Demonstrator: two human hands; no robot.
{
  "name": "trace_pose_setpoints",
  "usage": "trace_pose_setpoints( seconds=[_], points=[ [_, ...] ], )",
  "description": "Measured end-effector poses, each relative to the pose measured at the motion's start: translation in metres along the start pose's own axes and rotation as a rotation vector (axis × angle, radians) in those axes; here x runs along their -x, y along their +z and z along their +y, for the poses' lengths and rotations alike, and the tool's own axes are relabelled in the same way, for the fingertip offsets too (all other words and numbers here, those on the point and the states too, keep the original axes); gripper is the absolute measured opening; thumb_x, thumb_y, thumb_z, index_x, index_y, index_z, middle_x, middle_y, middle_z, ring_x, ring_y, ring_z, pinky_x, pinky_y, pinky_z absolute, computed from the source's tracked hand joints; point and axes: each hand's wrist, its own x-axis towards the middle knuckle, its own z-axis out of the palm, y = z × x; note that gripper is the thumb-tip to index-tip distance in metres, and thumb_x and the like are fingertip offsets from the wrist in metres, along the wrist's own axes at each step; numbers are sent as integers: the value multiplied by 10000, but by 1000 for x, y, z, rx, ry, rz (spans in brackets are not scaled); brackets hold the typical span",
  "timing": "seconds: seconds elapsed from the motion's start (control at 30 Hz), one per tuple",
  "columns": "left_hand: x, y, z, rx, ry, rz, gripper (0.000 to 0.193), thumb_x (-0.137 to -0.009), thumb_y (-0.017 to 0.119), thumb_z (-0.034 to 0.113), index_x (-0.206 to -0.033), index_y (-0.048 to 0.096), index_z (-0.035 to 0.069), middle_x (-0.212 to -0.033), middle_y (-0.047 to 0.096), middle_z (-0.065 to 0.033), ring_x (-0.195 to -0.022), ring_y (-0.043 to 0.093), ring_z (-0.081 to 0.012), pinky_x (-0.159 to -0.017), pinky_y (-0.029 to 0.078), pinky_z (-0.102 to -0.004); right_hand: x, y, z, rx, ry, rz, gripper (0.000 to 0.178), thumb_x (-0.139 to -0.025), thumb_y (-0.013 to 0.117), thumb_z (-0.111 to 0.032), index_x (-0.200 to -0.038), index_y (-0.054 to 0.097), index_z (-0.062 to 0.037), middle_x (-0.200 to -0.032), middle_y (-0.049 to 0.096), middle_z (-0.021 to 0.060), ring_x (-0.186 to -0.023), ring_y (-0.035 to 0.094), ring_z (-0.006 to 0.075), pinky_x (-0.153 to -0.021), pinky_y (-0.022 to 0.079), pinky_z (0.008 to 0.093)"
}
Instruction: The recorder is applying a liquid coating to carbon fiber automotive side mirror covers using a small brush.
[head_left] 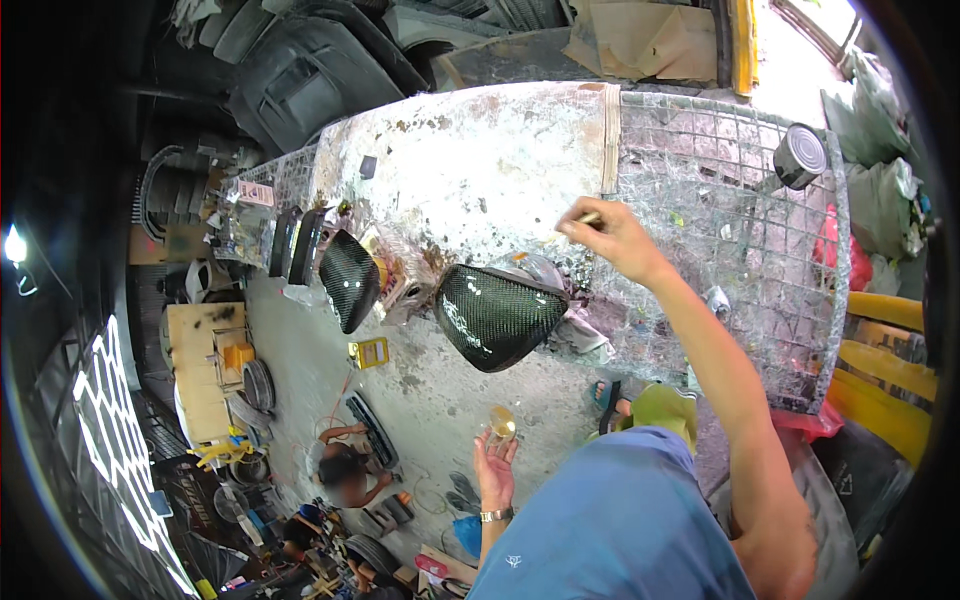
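My left hand (pixel 495 475), with a metal watch on the wrist, holds a small clear cup (pixel 502 422) of yellowish liquid low beside the table. Out over the table, my right hand (pixel 615 238) pinches a thin pale stick (pixel 590 218); whether its far end has bristles is too small to tell. Below and left of that hand is a glossy black carbon-fibre shell (pixel 498 315), propped at the table's near edge and apart from both hands. A second, narrower carbon-fibre shell (pixel 348 280) stands farther left.
The long table has a stained white board (pixel 470 140) and a wire-mesh section (pixel 720 250). A metal can (pixel 800 157) stands far right; more black parts (pixel 297 243) sit left. A yellow container (pixel 369 353) is on the floor, where a co-worker (pixel 345 470) crouches over a black part.
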Motion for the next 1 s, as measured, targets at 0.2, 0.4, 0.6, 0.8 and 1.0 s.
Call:
trace_pose_setpoints(
  seconds=[0.2,0.4,0.6,0.8,1.0],
  points=[
    [4,-8,-1,-46,37,-76,586,-956,488,476,-1310,401,16,-1263,523,-231,-1145,565,-313,-996,466,-393,-16,24,6,-59,-13,-231,191,-895,634,-200,-900,632,-8,-735,588,12,-699,500,83,-647,426,259],
    [3,-3,-6,-86,-2,-169,610,-962,480,468,-1347,385,4,-1273,519,-231,-1163,555,-315,-1011,457,-390,58,-6,2,38,36,60,179,-890,629,-189,-888,633,-11,-733,574,6,-698,496,78,-644,426,261],
    [-13,21,-7,-174,-30,-321,578,-975,472,434,-1351,390,3,-1270,525,-210,-1158,556,-299,-1006,461,-397,138,16,18,-56,109,344,163,-908,612,-165,-893,625,-4,-737,584,-4,-691,496,66,-634,412,240],
    [-24,61,-14,-196,-28,-414,437,-974,523,331,-1263,463,9,-1227,553,-154,-1097,590,-252,-933,519,-386,197,58,16,-122,170,252,148,-904,621,-145,-857,635,-6,-659,505,-50,-659,441,30,-567,370,218],
    [-23,84,-24,-242,71,-478,524,-963,522,399,-1292,433,1,-1215,560,-157,-1108,589,-266,-943,505,-383,206,75,27,487,-17,-1,167,-817,664,-207,-885,677,-55,-857,617,103,-762,599,309,-659,481,386]
  ],
)
